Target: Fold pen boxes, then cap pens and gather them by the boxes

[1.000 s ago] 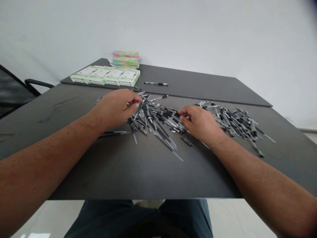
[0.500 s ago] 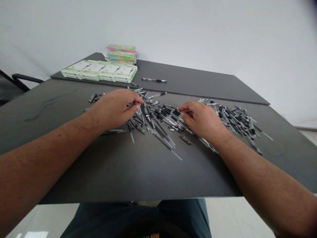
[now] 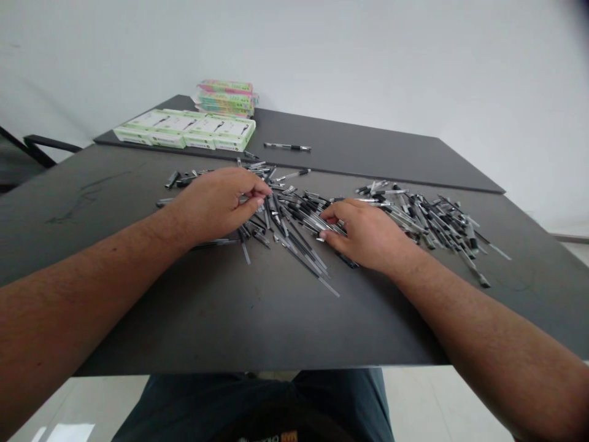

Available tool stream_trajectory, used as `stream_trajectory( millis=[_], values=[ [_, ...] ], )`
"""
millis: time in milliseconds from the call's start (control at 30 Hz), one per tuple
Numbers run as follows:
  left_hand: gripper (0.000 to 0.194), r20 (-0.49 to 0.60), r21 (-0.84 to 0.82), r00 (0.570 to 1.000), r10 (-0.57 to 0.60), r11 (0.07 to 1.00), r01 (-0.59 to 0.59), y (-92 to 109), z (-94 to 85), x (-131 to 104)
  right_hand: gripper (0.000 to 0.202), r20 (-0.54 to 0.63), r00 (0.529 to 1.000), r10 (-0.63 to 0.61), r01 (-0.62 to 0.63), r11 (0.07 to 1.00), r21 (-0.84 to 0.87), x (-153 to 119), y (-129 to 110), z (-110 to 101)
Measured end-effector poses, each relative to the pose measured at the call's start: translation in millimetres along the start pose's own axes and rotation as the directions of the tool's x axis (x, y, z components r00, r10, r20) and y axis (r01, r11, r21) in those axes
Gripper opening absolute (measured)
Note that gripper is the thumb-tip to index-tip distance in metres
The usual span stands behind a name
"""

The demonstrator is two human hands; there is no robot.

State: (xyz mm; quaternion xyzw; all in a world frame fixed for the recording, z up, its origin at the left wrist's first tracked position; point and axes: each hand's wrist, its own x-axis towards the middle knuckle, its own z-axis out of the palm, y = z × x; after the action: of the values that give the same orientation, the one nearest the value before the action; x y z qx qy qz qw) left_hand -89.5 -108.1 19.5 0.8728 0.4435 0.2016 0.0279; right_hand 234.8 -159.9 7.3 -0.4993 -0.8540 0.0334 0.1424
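From the head view, a row of green-and-white boxes [image 3: 216,132] is sitting at the back left, some colourful packs [image 3: 225,101] are piling up behind it, and a lone pen [image 3: 288,147] is lying nearby. A chair [image 3: 50,144] is poking in at the left. Both hands are blocking bits of the clutter on the grey table [image 3: 257,331]. The pens [image 3: 301,215] are lying mid-table, clear with black grips, thin refills [image 3: 308,258] fanning out beside them. Left hand [image 3: 225,199] is hovering over the pile, fingertips nearly meeting; can't tell if they're gripping anything. Right hand [image 3: 363,233] is reaching into the pens, thumb and forefinger slightly parted, grip unclear.
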Motion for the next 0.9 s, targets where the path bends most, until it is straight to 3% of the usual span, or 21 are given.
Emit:
stream_trajectory(
  millis=[200, 900],
  values=[
    [0.045, 0.031, 0.027, 0.999, -0.015, 1.0, 0.014, 3, -0.7, 1, 0.024, 0.056, 0.998, 0.032, -0.032, 0.999, -0.001, 1, -4, 0],
    [0.051, 0.073, 0.019, 0.997, -0.006, 1.0, 0.005, 5, 1.0, 2, 0.021, -0.084, 0.992, 0.096, -0.098, 0.995, -0.012, 5, 13, -5]
  ],
)
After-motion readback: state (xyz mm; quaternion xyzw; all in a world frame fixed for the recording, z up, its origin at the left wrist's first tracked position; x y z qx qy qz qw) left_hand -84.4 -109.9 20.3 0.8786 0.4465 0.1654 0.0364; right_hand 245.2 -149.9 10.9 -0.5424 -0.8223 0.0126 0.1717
